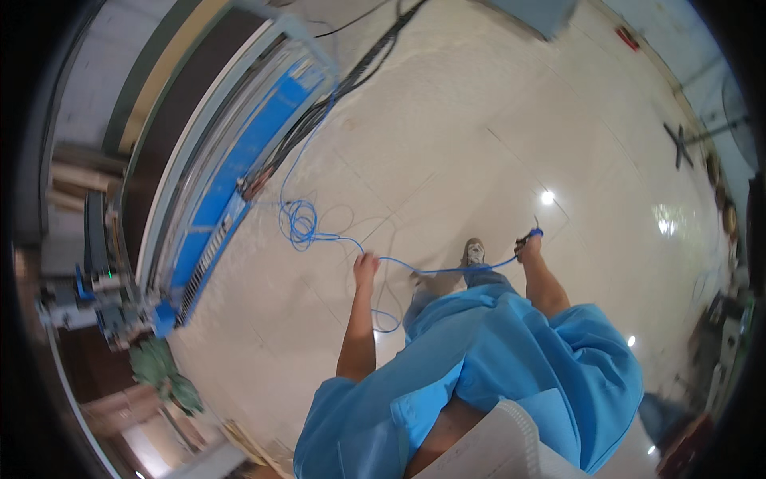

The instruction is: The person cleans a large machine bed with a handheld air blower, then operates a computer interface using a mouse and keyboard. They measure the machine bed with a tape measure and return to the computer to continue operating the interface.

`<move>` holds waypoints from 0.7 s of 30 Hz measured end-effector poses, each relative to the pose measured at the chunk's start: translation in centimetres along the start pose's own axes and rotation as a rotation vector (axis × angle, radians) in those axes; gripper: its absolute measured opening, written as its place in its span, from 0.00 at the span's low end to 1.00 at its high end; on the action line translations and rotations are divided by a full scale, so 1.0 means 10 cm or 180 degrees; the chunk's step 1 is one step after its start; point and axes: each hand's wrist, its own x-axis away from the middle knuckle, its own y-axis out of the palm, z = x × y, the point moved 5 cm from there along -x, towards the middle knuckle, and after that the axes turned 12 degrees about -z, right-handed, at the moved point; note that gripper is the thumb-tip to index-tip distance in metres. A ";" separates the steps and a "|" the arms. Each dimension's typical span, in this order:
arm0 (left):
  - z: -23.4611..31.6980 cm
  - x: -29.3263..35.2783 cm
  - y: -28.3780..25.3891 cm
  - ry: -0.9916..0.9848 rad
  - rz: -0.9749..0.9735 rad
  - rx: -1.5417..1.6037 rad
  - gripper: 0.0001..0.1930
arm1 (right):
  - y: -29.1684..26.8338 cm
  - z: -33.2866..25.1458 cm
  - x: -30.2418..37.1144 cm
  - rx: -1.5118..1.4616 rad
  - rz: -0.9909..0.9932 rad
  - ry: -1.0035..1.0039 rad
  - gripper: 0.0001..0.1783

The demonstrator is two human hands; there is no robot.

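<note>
A thin blue air hose [431, 270] hangs slack between my two hands, in front of my blue shirt. My left hand [366, 267] is closed around it, beside a loose tangle of its coils on the floor side. In my right hand [528, 248] is an air blow gun [533, 233], dark and blue with a thin bent nozzle pointing away from me. The hose runs into that hand, where my fingers hide the joint. From the coils the hose continues up to the blue-and-grey machine [247, 148] at the left.
Thick black cables [351, 84] trail along the machine's side over the pale tiled floor [447, 152]. A green leafy plant [163, 374] stands at the lower left. At the far right are a standing fan [738, 120] and its dark base. A grey box [538, 16] sits at the top.
</note>
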 end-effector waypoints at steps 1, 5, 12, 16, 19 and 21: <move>0.29 -0.14 0.43 0.0268 -0.0343 -0.0184 0.11 | 0.01 -0.08 0.03 -0.0127 -0.0022 -0.0045 0.25; 1.13 -0.47 2.32 0.1027 -0.1654 -0.1460 0.16 | 0.14 -0.72 0.03 -0.0366 -0.0097 -0.0180 0.26; 0.80 -0.39 4.38 0.0900 -0.4208 -0.3738 0.25 | 0.39 -1.78 -0.39 -0.0474 -0.0429 0.0070 0.29; 0.96 -0.85 5.03 0.0092 -0.4534 -0.4304 0.29 | 0.33 -2.53 -0.67 -0.0664 -0.0034 0.0066 0.23; 1.35 -1.26 5.37 0.2155 -0.4023 -0.4986 0.31 | 0.27 -3.18 -0.81 -0.0821 0.0123 -0.0238 0.21; 1.56 -1.48 5.63 0.2585 -0.3585 -0.4607 0.32 | 0.37 -3.69 -0.89 -0.0949 0.0150 -0.0382 0.21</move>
